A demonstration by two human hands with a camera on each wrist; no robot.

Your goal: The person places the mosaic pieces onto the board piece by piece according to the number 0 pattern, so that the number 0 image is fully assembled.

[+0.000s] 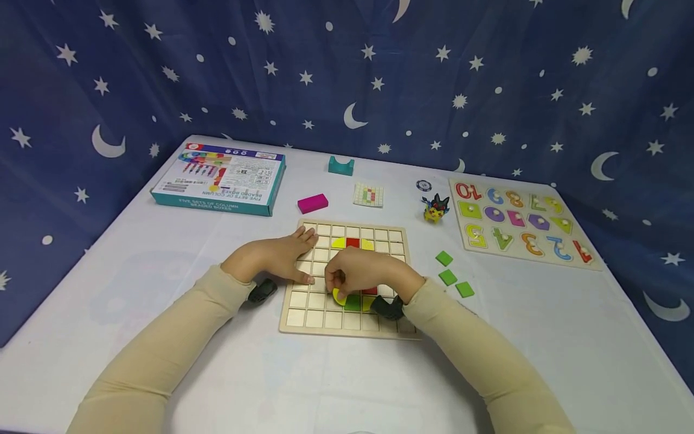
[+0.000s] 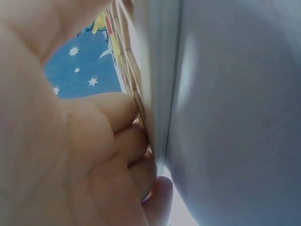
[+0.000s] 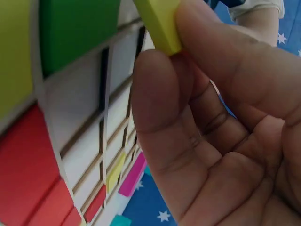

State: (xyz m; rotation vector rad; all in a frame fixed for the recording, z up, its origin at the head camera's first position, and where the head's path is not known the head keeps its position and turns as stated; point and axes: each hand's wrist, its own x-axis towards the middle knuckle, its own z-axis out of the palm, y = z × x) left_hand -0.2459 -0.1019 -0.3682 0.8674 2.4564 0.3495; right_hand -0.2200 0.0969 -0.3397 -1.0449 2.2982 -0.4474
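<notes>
A wooden grid board point(image 1: 297, 317) lies on the table with several coloured tiles in its cells. My left hand point(image 1: 279, 256) rests on the board's left edge with fingers spread. Between thumb and fingertips, my right hand point(image 1: 358, 271) pinches a yellow tile with a rounded edge point(image 3: 162, 23). That tile is over the lower part of the board, just left of a green tile point(image 1: 352, 303). Red tiles point(image 3: 28, 165) show nearby in the right wrist view. At the far side, a red tile point(image 1: 352, 242) sits between two yellow ones. My right hand hides some middle cells.
Three green tiles point(image 1: 447, 277) lie right of the board. Behind it are a magenta block point(image 1: 312, 204), a small pattern card point(image 1: 368, 195), a teal stand point(image 1: 341, 166), a figurine point(image 1: 435, 209) and a chip point(image 1: 423, 185). A box point(image 1: 217, 181) stands left, a number puzzle point(image 1: 520, 220) right.
</notes>
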